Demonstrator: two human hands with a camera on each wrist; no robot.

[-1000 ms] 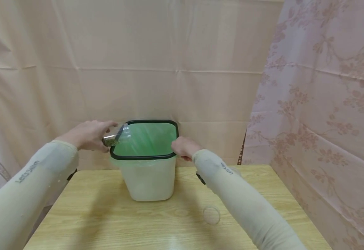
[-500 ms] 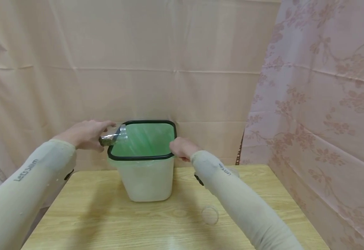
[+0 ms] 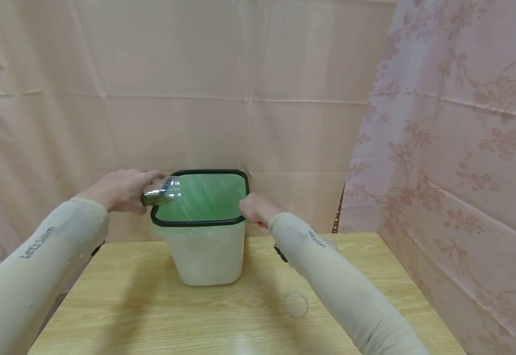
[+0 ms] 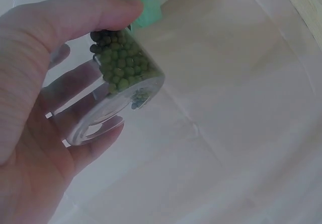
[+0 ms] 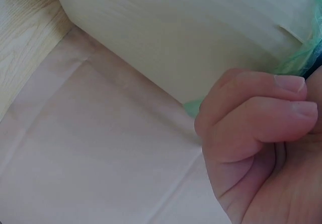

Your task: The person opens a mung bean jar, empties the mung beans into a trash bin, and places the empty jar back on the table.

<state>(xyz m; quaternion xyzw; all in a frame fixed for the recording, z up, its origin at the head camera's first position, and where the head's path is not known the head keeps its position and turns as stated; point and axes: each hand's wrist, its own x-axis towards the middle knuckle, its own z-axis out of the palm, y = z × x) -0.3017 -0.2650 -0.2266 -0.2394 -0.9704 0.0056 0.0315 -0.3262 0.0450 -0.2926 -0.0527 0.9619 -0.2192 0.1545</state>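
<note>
My left hand [image 3: 122, 190] grips a clear jar [image 3: 164, 191], tilted with its mouth end over the left rim of a white bin [image 3: 209, 259]. Small round green beans [image 4: 123, 65] lie along the jar's lower side, and in the left wrist view the jar's base faces the camera. A green bag [image 3: 213, 197] lines the bin, held under a black rim ring [image 3: 200, 224]. At the right side of that rim, my right hand [image 3: 259, 208] holds on with curled fingers [image 5: 256, 128]. What lies at the bottom of the bin is hidden.
The bin stands on a wooden table [image 3: 151, 305], close to a beige curtain [image 3: 284, 138] at the back. A clear round lid [image 3: 296, 303] lies on the table to the right. Another clear object [image 3: 330, 241], partly hidden, is behind my right sleeve.
The jar has turned slightly toward level, and the beans are spread further along its lower side. My right hand keeps its place on the rim. The whole view has shifted slightly.
</note>
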